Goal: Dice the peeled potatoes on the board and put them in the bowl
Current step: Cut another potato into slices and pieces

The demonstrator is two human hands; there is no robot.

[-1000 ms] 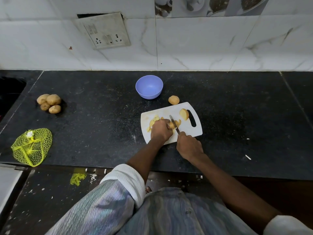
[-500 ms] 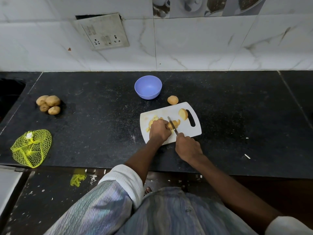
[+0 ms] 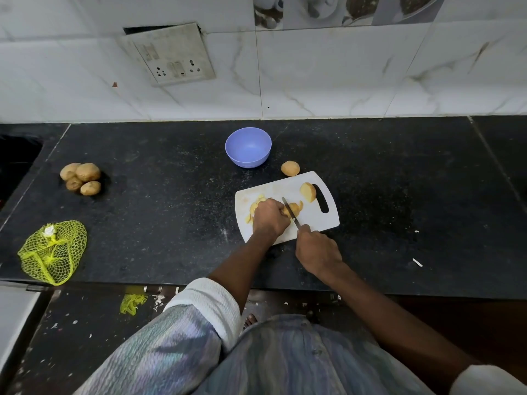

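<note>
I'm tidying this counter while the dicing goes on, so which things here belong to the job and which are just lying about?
In use: knife, gripped by the right hand; potato piece under the left hand; cutting board; potato half; whole potato; blue bowl.

Lying about: unpeeled potatoes; yellow net bag.

Black speckled stone tabletop (image 3: 159, 212), seamed near both ends. Behind, white marble-veined wall tiles (image 3: 328, 78) with a printed decorative tile (image 3: 342, 10) of cups and dishes at top. Grimy switch-and-socket plate (image 3: 168, 54) hanging crooked over a dark opening. Below the front edge, dark floor (image 3: 74, 332) flecked with white bits and a yellow scrap (image 3: 131, 303). Dim, even light.
</note>
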